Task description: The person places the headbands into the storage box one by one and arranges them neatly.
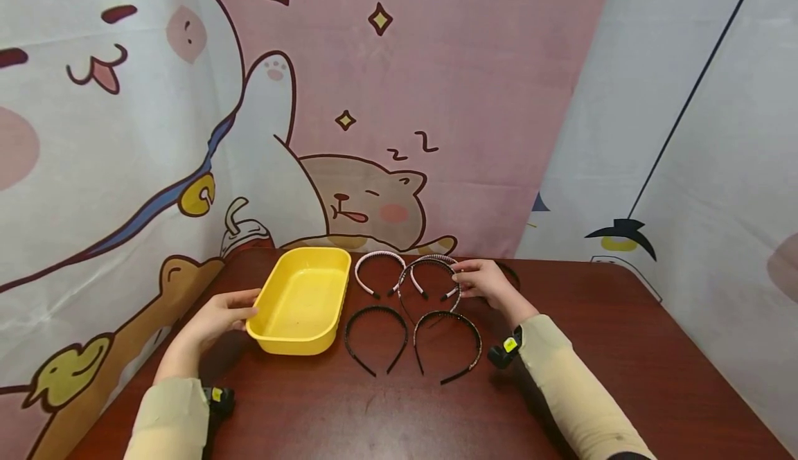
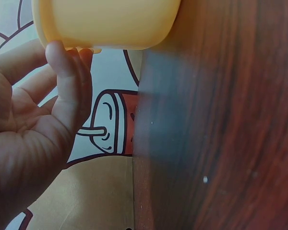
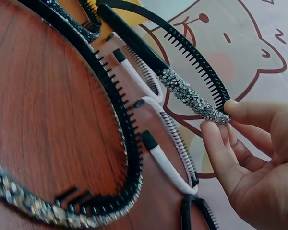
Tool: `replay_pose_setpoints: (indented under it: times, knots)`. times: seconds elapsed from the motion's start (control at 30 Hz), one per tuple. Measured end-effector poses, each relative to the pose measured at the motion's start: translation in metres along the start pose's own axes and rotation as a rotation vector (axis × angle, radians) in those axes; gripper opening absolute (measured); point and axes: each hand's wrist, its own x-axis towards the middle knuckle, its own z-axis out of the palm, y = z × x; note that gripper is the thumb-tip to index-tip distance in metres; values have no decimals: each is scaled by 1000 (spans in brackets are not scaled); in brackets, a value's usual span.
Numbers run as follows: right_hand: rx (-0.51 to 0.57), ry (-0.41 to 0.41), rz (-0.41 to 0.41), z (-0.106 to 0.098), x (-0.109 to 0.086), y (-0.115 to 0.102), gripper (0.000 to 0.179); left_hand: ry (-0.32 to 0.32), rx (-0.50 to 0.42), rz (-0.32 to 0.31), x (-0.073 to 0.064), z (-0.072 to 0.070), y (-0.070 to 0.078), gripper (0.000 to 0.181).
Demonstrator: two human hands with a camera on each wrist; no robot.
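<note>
My left hand pinches the near left corner of a yellow plastic tray, thumb and fingers at its rim in the left wrist view. Between the thumb and fingers of my right hand is a black toothed headband with silver glitter, raised above the table. Behind it lie two pale headbands with dark tips, one beside the tray and one partly covered in the head view. A plain black headband and a glittery black headband lie nearer me.
A dark curved band shows behind my right hand, partly hidden by it. The reddish-brown wooden table backs onto a cartoon-printed cloth, which also hangs along both sides.
</note>
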Motion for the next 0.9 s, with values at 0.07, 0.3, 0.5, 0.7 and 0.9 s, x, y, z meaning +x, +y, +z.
replay_pose_setpoints:
  times: [0.07, 0.3, 0.5, 0.7, 0.9]
  knots:
    - [2, 2, 6, 4, 1, -1, 35, 3, 4, 0, 0, 0, 0, 55]
    - [-12, -15, 0, 18, 6, -3, 35, 9, -3, 3, -1, 1, 0, 54]
    - [0, -12, -2, 28, 11, -6, 35, 15, 10, 6, 0, 1, 0, 56]
    - [14, -16, -13, 38, 14, -12, 36, 22, 15, -4, 1, 1, -1, 55]
    - [35, -9, -23, 47, 16, -18, 37, 21, 12, -9, 2, 0, -2, 55]
